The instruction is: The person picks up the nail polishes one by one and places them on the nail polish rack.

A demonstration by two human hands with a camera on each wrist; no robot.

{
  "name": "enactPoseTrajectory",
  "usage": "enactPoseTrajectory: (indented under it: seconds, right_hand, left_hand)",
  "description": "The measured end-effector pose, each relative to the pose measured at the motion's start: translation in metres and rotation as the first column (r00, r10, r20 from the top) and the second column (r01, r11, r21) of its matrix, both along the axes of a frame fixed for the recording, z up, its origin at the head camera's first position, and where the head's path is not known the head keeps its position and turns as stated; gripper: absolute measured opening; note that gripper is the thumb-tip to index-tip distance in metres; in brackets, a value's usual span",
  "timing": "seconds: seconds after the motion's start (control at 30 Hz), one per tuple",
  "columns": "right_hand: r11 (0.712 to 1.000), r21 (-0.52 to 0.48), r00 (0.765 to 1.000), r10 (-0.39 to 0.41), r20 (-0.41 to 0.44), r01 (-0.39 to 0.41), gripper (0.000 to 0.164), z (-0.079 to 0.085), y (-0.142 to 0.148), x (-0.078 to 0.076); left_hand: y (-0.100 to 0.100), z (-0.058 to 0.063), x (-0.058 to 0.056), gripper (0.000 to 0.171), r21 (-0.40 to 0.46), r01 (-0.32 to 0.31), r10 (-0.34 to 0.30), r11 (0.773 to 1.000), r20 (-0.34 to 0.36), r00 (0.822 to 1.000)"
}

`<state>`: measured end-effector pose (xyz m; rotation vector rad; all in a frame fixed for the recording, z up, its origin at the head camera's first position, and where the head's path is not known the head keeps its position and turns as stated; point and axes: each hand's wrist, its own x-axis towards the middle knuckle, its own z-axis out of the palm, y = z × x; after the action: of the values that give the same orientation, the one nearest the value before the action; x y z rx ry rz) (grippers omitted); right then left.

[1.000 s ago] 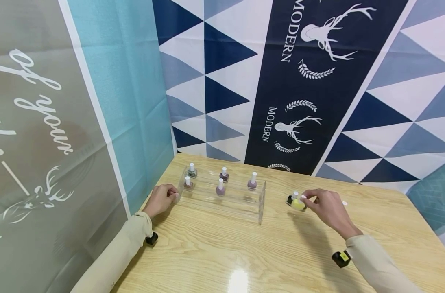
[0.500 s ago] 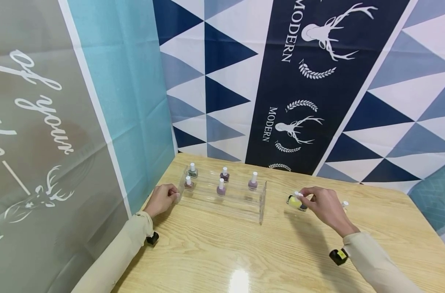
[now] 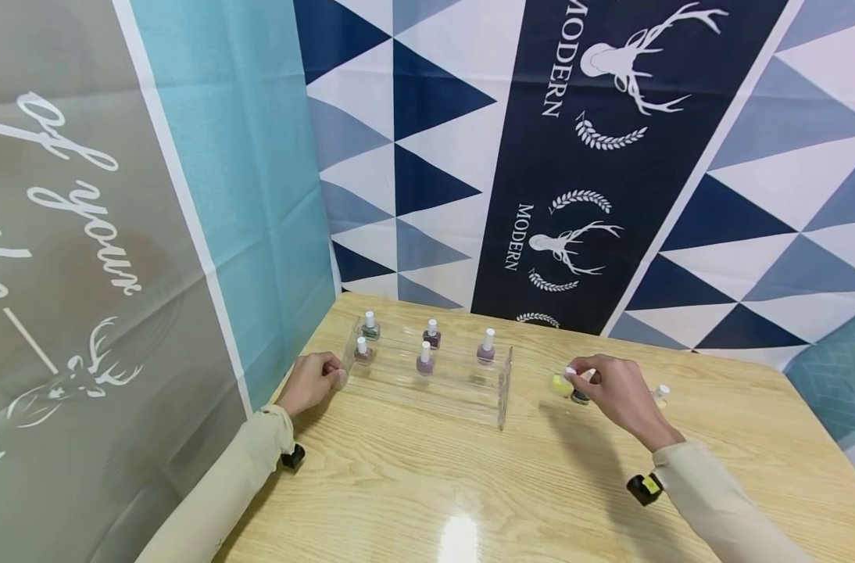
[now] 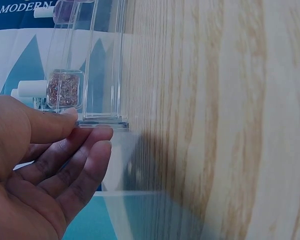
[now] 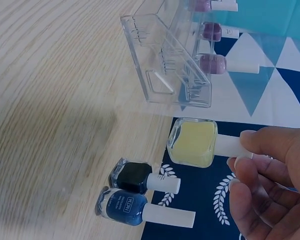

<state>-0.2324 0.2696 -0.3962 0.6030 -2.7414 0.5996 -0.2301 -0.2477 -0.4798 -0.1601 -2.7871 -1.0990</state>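
Observation:
My right hand (image 3: 620, 395) pinches the white cap of a yellow nail polish bottle (image 5: 192, 142), which it holds above the table, to the right of a clear stepped display rack (image 3: 504, 391). With thumb and fingertips, my left hand (image 3: 309, 385) grips the rack's left side panel (image 4: 102, 122). Several capped polish bottles stand on the rack's tiers, among them a glittery one (image 4: 65, 89) closest to the left hand and a mauve one (image 3: 485, 353) at the right end. A blackish bottle (image 5: 132, 176) and a blue bottle (image 5: 122, 206) stand close together below the yellow one.
Another white-capped bottle (image 3: 662, 393) stands on the wooden table (image 3: 413, 477), partly behind the right hand. Patterned cloth (image 3: 434, 156) hangs along the table's back edge, and more cloth (image 3: 259, 234) hangs at the left side.
My right hand has carried the yellow bottle a little to the left, past the dark bottles towards the rack. The left hand keeps its place on the rack.

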Motion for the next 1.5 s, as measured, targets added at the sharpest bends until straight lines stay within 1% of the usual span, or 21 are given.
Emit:
enactPoseTrajectory:
  seconds: [0.17,0.37,0.6,0.8,1.1,1.33,1.5]
  right_hand:
    - [1.000,0.006,1.000,0.003,-0.005,-0.003,0.010,0.000,-0.004,-0.001]
    - [1.000,-0.001,1.000,0.008,-0.018,-0.008,0.009,0.000,-0.010,-0.001]
    - [1.000,-0.011,1.000,0.015,0.006,-0.014,0.009,0.002,-0.018,-0.002]
    - [0.999,-0.020,0.999,0.033,0.000,-0.033,0.008,0.003,-0.025,-0.003]
    - [0.998,-0.032,0.999,0.050,-0.019,-0.051,0.010,0.005,-0.038,-0.006]
    - [0.998,-0.042,0.999,0.052,0.003,-0.052,0.010,0.003,-0.048,-0.007]
    - [0.997,-0.048,0.998,0.061,-0.002,-0.061,0.008,0.004,-0.054,-0.008]
  left_hand:
    - [0.000,0.000,0.002,0.005,0.001,0.005,-0.005,1.000,0.000,1.000]
    - [0.000,-0.001,0.002,0.007,0.001,-0.001,0.001,1.000,0.005,1.000]
    - [0.000,-0.002,0.002,0.009,-0.005,-0.004,0.004,1.000,0.001,1.000]
    - [0.000,-0.003,0.002,0.009,-0.004,-0.005,0.005,1.000,0.001,1.000]
    - [0.000,-0.003,0.002,0.005,-0.010,-0.018,0.019,1.000,0.008,1.000]
    - [0.001,-0.001,0.001,0.004,-0.005,-0.023,0.023,1.000,0.017,1.000]
    - [0.001,-0.003,0.002,0.006,-0.004,-0.025,0.025,1.000,0.015,1.000]
